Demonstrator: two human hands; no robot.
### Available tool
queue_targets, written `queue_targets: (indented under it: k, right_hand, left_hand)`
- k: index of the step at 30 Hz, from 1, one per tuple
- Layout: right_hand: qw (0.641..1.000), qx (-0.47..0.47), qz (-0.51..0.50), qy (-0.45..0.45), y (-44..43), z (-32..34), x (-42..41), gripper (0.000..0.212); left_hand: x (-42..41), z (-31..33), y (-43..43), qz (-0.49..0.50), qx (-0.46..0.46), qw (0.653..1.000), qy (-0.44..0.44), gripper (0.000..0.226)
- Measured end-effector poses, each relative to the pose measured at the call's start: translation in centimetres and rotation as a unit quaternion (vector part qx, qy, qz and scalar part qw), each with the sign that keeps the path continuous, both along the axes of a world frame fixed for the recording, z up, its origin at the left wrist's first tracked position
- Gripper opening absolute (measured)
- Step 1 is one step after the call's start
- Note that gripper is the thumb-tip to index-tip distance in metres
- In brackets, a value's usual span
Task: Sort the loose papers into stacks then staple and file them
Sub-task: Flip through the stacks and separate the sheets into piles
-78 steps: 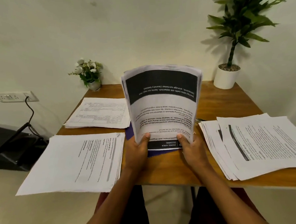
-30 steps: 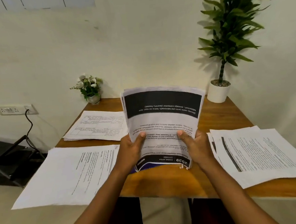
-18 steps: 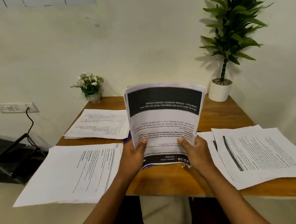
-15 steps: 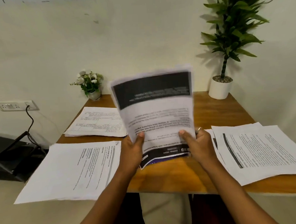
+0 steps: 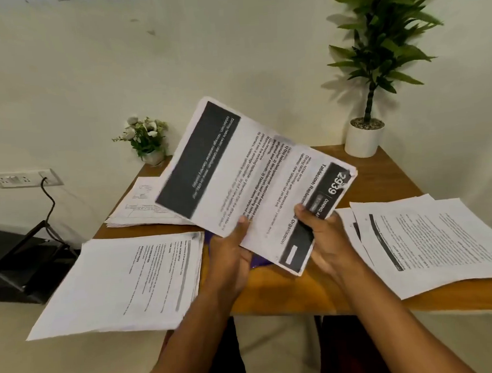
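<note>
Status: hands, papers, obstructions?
Left hand and right hand grip paper bundle, tilted above table. Near-left stack, far-left stack, right stack lie flat. No obstruction.

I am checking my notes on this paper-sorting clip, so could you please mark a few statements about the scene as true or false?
1. The left hand and right hand both hold the printed stack. True.
2. The top page of the held stack shows the number 2939. True.
3. The tall potted plant stands at the far left corner of the table. False: it stands at the far right corner; the small flower pot is at the far left.
4. A stapler lies on the right-hand paper pile. False: only printed sheets show there.
5. A cable runs from the wall socket. True.
</note>
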State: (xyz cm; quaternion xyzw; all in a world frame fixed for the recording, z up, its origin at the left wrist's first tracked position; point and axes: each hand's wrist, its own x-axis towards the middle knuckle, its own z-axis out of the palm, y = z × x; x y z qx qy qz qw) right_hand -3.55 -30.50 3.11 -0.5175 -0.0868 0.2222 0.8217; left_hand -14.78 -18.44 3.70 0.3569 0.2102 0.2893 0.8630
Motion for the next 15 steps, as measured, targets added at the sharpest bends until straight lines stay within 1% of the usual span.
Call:
queue_targets:
  k: [2, 4, 6, 9, 10, 11, 13, 15]
  right_hand:
    - [0.999, -0.032, 0.004, -0.037, -1.4, 0.5, 1.2, 0.028]
    - [0.996, -0.061, -0.006, -0.072, -2.7, 0.9, 2.5, 0.032]
    - [0.99, -0.097, -0.009, -0.098, -3.5, 1.3, 3.6, 0.033]
    - [0.98, -0.146, 0.0, -0.133, -4.0, 1.6, 4.7, 0.019]
    - [0.976, -0.161, 0.005, -0.147, -3.9, 1.8, 4.8, 0.018]
    - [0.971, -0.173, 0.01, -0.165, -3.8, 1.9, 4.9, 0.018]
    - [0.962, -0.192, 0.014, -0.192, -3.5, 2.2, 4.8, 0.019]
    - [0.957, -0.203, 0.005, -0.205, -3.2, 2.4, 4.7, 0.016]
  left_hand:
    - [-1.0, 0.7, 4.0, 0.01, 0.028, 0.999, 0.011, 0.031]
    - [-1.8, 1.4, 8.7, 0.007, 0.136, 0.989, 0.059, 0.029]
    - [-2.5, 2.3, 12.0, -0.037, 0.245, 0.962, 0.116, 0.032]
    - [-2.6, 3.8, 13.7, -0.117, 0.371, 0.904, 0.178, 0.038]
    - [-2.3, 4.2, 13.5, -0.123, 0.399, 0.889, 0.187, 0.04]
    - [-2.0, 4.4, 13.2, -0.116, 0.41, 0.885, 0.185, 0.041]
    - [-1.2, 4.4, 12.3, -0.074, 0.414, 0.89, 0.178, 0.037]
    - [-0.7, 4.2, 11.6, -0.032, 0.423, 0.888, 0.177, 0.027]
